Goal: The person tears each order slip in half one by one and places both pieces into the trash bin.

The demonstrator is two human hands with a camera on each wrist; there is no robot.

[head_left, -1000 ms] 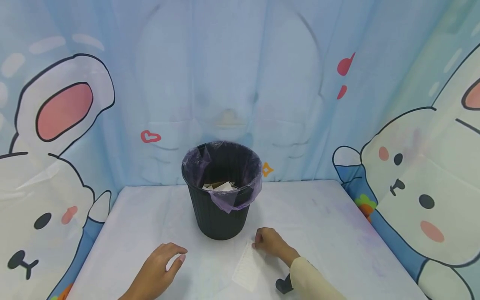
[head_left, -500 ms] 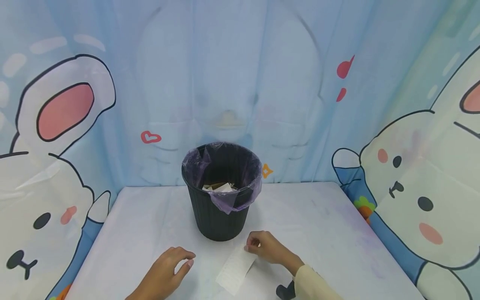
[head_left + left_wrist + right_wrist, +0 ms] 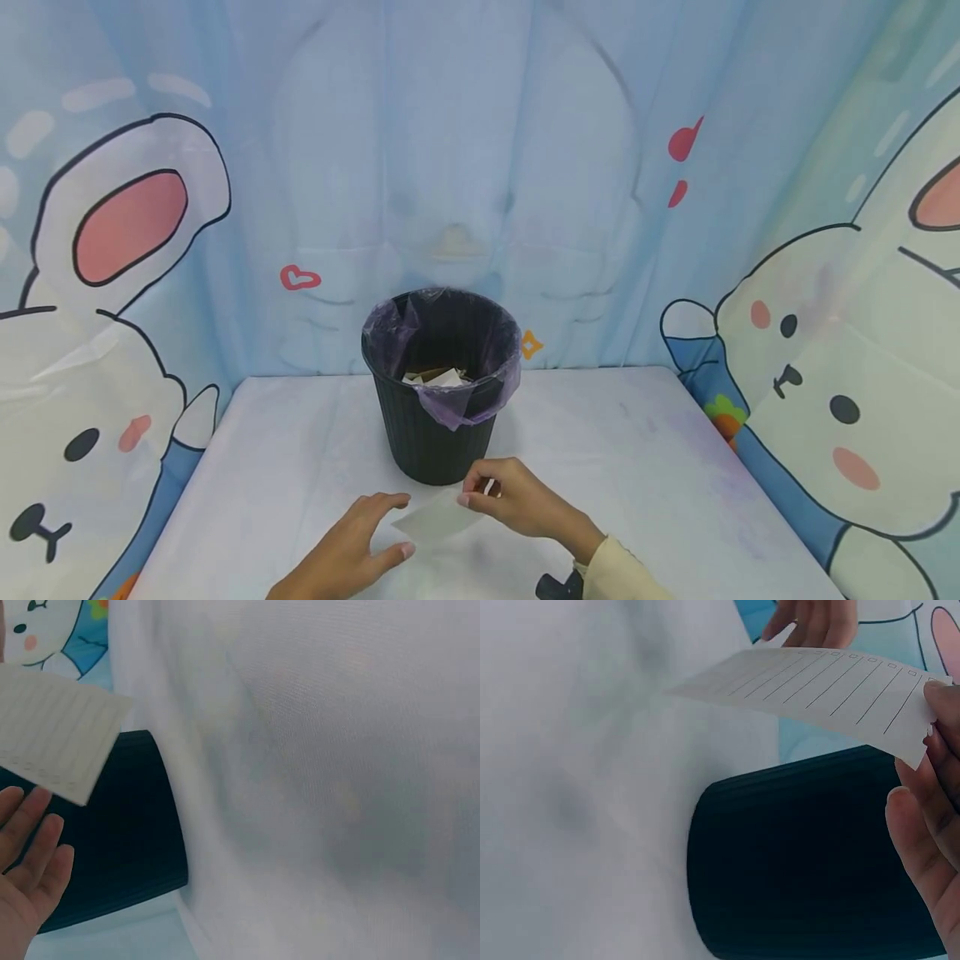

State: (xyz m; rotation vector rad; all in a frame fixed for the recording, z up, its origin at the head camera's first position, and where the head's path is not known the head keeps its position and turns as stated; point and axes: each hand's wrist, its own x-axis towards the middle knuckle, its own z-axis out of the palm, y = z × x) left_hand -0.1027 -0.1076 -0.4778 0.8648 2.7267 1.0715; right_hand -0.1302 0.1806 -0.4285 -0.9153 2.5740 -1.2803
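Note:
My right hand (image 3: 517, 504) pinches one end of a sheet of lined notepaper (image 3: 435, 518) between thumb and forefinger. In the right wrist view the notepaper (image 3: 840, 690) shows ruled lines with a small box at the end of each, and it bends slightly, raised over the table. The sheet's free corner points at my left hand (image 3: 352, 546), whose thumb and fingers are spread around that side with nothing gripped. Just behind both hands stands a black bin (image 3: 431, 433), its upper rim lined with a purple plastic bag (image 3: 468, 404).
Scraps of paper (image 3: 446, 378) lie inside the bin. A white cloth (image 3: 600, 450) covers the table. Behind it hangs a blue curtain (image 3: 450, 167) printed with rabbits. A small black object (image 3: 558, 587) sits by the right cuff.
My right hand has lifted the notepaper off the table and carried it left, in front of the bin. The left hand has moved right toward it, its thumb and fingers spreading wider.

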